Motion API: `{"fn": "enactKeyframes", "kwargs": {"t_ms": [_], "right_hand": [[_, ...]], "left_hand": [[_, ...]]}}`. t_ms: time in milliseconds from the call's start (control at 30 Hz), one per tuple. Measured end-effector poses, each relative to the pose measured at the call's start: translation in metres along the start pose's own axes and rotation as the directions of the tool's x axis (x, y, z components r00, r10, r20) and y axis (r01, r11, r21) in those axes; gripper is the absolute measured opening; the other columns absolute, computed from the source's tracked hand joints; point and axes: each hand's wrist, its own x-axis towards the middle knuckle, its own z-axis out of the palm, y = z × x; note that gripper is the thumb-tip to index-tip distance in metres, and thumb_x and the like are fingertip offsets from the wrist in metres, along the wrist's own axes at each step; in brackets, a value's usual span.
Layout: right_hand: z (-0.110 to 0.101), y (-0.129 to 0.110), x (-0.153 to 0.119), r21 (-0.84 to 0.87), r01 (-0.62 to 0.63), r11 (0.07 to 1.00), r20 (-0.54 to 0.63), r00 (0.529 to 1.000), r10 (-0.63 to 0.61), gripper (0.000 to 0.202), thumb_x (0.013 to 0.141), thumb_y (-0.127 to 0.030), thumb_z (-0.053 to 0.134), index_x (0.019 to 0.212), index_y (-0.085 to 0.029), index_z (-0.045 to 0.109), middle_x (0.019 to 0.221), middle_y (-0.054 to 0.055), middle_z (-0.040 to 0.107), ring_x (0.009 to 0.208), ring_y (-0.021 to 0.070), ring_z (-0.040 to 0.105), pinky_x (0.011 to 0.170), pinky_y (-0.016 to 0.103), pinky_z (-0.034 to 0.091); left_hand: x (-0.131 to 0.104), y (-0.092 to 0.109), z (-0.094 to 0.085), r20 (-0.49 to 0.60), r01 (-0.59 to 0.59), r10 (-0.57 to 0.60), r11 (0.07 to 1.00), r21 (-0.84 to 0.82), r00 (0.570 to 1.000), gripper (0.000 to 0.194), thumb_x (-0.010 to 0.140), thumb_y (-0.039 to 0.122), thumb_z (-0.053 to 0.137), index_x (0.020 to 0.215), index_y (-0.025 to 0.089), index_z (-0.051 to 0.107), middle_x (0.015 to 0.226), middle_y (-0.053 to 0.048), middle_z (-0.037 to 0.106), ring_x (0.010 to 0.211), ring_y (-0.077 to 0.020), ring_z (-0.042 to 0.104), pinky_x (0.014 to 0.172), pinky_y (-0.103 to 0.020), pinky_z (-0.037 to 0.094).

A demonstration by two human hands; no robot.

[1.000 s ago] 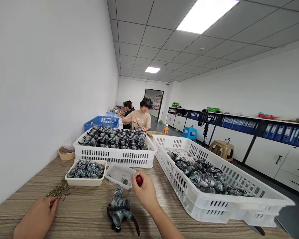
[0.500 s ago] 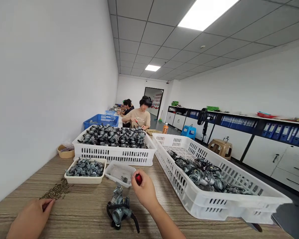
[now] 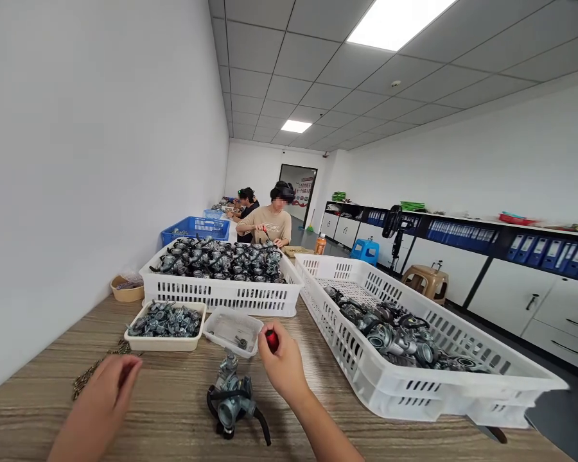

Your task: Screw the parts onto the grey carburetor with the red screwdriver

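Observation:
On the wooden table in front of me stands a carburetor with black hoses, metal neck pointing away. My right hand, beside it on the right, is closed around a red-handled screwdriver; only the handle shows and its shaft is hidden. My left hand is over the table at the left, thumb and fingers pinched together. Whatever it holds is too small to make out. Partly behind that hand lies a pile of small brass-coloured screws. A clear plastic tray with a few small parts sits behind the carburetor.
A cream tray of metal parts stands at the left. Behind it is a white crate full of carburetors; another white crate at the right holds more. A co-worker sits beyond, near an orange bottle.
My left hand has moved right and slightly up, away from the edge of the screw pile, fingers still pinched. My right hand and the carburetor have stayed nearly in place.

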Motion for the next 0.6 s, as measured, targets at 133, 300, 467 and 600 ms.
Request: {"fn": "enactKeyframes", "kwargs": {"t_ms": [133, 300, 467, 600], "right_hand": [[-0.001, 0.001, 0.0, 0.035, -0.015, 0.999, -0.058, 0.998, 0.017, 0.023, 0.098, -0.048, 0.064, 0.106, -0.026, 0.059, 0.067, -0.006, 0.058, 0.059, 0.0196, 0.054, 0.061, 0.031, 0.042], [-0.007, 0.005, 0.001, 0.058, -0.019, 0.998, -0.158, 0.987, 0.028, 0.025, 0.097, -0.041, 0.063, 0.116, -0.027, 0.053, 0.074, -0.007, 0.059, 0.061, 0.0206, 0.056, 0.063, 0.032, 0.044], [-0.015, 0.01, 0.001, 0.07, 0.037, 0.997, -0.232, 0.972, -0.02, 0.021, 0.1, -0.029, 0.056, 0.121, -0.027, 0.051, 0.092, -0.001, 0.064, 0.075, 0.0215, 0.06, 0.071, 0.034, 0.052], [-0.014, 0.015, 0.002, 0.105, 0.092, 0.99, -0.279, 0.959, -0.059, 0.032, 0.104, -0.027, 0.055, 0.136, -0.028, 0.049, 0.106, 0.003, 0.063, 0.082, 0.0207, 0.06, 0.074, 0.034, 0.053]], "left_hand": [[0.021, 0.074, 0.015, 0.099, -0.096, 0.106, 0.99, -0.098, 0.989, 0.043, 0.11, 0.061, 0.05, 0.104, 0.025, 0.073, 0.104, -0.01, 0.08, 0.097, -0.0319, 0.076, 0.09, -0.045, 0.064], [0.067, 0.121, 0.056, 0.174, -0.311, 0.342, 0.933, -0.181, 0.923, 0.04, 0.113, 0.053, 0.047, 0.097, 0.024, 0.069, 0.102, -0.01, 0.074, 0.089, -0.0282, 0.072, 0.084, -0.042, 0.063], [0.088, 0.102, 0.093, 0.248, -0.441, 0.468, 0.883, -0.159, 0.848, 0.036, 0.118, 0.045, 0.045, 0.106, 0.022, 0.071, 0.103, -0.01, 0.075, 0.083, -0.0247, 0.072, 0.078, -0.036, 0.06], [0.082, 0.08, 0.097, 0.232, -0.541, 0.564, 0.826, -0.157, 0.793, 0.033, 0.121, 0.039, 0.047, 0.115, 0.021, 0.075, 0.108, -0.01, 0.079, 0.09, -0.023, 0.077, 0.077, -0.031, 0.058]]}}
